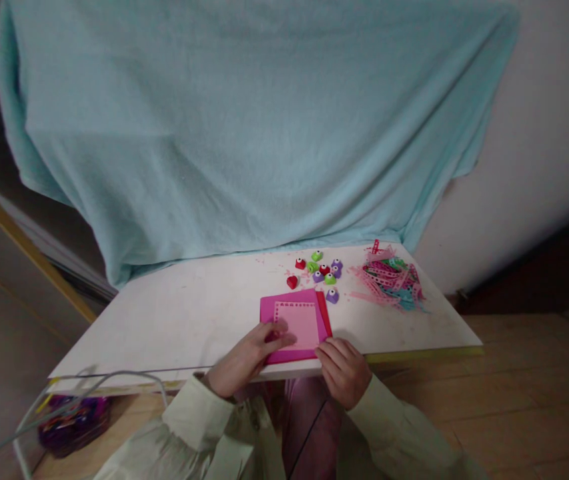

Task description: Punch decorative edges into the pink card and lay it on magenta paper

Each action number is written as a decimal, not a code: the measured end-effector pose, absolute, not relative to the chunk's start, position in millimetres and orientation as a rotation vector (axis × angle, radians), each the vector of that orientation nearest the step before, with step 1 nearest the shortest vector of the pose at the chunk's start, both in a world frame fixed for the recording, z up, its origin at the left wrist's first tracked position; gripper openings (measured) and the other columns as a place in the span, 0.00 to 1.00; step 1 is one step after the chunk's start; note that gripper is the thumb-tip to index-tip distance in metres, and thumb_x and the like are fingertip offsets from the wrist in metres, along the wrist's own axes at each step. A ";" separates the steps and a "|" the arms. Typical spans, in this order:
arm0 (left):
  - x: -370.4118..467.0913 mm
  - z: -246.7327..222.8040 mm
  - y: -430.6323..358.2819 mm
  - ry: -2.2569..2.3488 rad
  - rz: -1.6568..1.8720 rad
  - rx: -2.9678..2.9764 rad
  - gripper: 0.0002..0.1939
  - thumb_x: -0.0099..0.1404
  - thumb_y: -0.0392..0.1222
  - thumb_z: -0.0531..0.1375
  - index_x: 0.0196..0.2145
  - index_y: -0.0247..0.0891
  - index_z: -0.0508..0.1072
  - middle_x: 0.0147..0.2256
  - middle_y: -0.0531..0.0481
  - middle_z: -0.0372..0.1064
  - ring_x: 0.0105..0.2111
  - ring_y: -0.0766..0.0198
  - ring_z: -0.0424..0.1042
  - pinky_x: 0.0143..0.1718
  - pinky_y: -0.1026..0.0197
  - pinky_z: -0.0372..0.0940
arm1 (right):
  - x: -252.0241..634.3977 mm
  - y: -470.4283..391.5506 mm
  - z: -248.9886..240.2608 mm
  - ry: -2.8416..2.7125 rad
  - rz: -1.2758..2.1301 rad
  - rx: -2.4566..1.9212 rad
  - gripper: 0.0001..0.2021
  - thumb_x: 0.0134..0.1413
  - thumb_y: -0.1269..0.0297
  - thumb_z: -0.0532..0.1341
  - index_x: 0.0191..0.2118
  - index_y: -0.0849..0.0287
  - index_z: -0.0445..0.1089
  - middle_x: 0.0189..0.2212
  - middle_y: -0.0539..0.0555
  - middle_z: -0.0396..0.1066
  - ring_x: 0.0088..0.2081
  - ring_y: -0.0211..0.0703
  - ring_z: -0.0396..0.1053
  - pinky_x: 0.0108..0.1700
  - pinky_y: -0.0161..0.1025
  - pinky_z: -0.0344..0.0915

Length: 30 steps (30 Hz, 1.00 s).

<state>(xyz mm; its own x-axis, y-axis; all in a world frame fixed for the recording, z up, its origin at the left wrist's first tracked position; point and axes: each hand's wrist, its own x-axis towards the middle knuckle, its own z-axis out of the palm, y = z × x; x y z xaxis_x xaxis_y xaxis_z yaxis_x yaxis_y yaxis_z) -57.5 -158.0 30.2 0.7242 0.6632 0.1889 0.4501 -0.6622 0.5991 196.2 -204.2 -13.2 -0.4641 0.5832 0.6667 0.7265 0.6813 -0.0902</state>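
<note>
A light pink paper square (300, 323) lies on top of a larger magenta sheet (268, 310), with a red sheet (323, 312) showing from under it. A row of small punched holes runs along the light pink square's top edge and down its left edge. My left hand (252, 353) rests on the left side of the square, fingers apart. At the lower right corner, my right hand (343, 369) has its fingers closed together on the paper's edge; its thumb is hidden. Just beyond the sheets are several small punches in red, green (330, 279) and purple (332, 295).
A tangled heap of punched paper strips (389, 280) lies at the right of the white table (164, 320). Tiny pink scraps dot the back. A light blue cloth (264, 133) hangs behind. At lower left, a grey metal frame (129, 375) stands near a purple bag (72, 423).
</note>
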 end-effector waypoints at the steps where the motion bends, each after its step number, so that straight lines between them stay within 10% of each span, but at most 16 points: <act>1: -57.5 29.7 -158.6 0.859 0.530 2.411 0.27 0.66 0.28 0.50 0.59 0.50 0.61 0.56 0.48 0.57 0.56 0.59 0.58 0.58 0.52 0.56 | 197.4 -204.7 -13.4 -2.208 -0.270 -0.999 0.13 0.59 0.74 0.52 0.43 0.66 0.73 0.36 0.61 0.75 0.43 0.50 0.69 0.46 0.49 0.68; 30: -60.3 25.4 -179.1 1.005 0.304 2.854 0.35 0.63 0.25 0.54 0.62 0.54 0.54 0.65 0.44 0.42 0.59 0.51 0.54 0.55 0.45 0.58 | 188.1 -209.2 -17.9 -2.304 -0.164 -1.041 0.21 0.56 0.73 0.51 0.54 0.65 0.68 0.46 0.60 0.73 0.48 0.51 0.66 0.51 0.50 0.65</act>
